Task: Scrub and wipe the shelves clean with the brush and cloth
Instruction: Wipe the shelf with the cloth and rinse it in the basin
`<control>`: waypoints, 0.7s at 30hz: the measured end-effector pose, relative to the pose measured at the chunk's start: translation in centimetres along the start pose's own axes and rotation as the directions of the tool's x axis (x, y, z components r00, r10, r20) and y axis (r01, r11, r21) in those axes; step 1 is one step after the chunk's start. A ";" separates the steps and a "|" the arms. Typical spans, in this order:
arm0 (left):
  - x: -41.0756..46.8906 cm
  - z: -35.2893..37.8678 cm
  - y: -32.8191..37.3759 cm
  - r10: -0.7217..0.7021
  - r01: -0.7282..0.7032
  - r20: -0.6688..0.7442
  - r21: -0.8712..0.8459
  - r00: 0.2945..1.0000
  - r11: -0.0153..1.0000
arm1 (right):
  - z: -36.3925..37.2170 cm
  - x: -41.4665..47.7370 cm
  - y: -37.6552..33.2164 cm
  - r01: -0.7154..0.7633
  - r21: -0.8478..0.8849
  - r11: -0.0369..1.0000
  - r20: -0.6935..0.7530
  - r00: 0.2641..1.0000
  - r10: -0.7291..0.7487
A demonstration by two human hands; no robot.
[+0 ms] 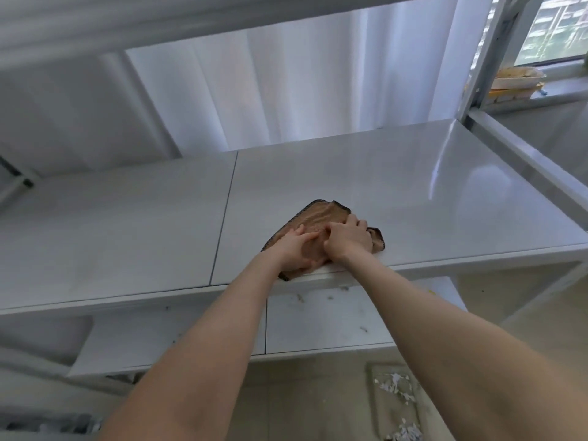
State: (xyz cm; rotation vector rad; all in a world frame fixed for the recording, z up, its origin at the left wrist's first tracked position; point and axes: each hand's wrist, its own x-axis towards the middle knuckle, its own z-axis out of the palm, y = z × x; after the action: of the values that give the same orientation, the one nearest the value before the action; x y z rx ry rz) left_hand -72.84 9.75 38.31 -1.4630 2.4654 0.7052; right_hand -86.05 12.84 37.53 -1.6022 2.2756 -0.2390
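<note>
Middle shelf [397, 192] getting its wipe-down

White racking [486, 68] is filling my view, its glossy middle shelf stretching right across. The brown cloth [318, 214] is sitting near the front edge. My left hand [294, 249] and right hand [348, 238] are gripping it, fingers curled into the folds. I am thinking steady pressure and overlapping strokes are serving best.

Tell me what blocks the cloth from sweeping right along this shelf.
Nothing visible does. The left hand and right hand hold the cloth near the front edge of the shelf, whose surface lies bare rightward to the side rail.
</note>
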 end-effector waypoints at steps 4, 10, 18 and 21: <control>-3.7 -1.1 -6.5 -0.100 0.100 0.003 -0.032 0.995 0.994 | 2.2 -1.4 -6.7 0.104 0.016 0.994 0.108 0.989 -0.105; -5.3 -2.4 -9.8 -0.190 0.191 -0.017 0.037 0.982 0.981 | 3.7 -3.3 -10.4 0.175 0.064 0.983 0.196 0.963 -0.184; -1.0 -0.8 -0.3 0.093 -0.092 -0.012 0.083 0.996 0.992 | -0.1 -2.5 -2.8 0.019 0.036 0.999 0.222 0.975 -0.026; 1.5 0.3 4.6 0.167 -0.168 0.018 0.140 0.986 0.976 | -1.5 -2.1 1.6 -0.078 -0.003 0.997 0.144 0.986 0.078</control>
State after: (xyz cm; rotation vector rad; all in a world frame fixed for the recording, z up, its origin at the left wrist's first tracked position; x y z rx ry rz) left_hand -77.58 10.59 38.81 -1.2118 2.5974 0.5494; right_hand -87.41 15.27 38.81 -1.4750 2.2199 -0.1031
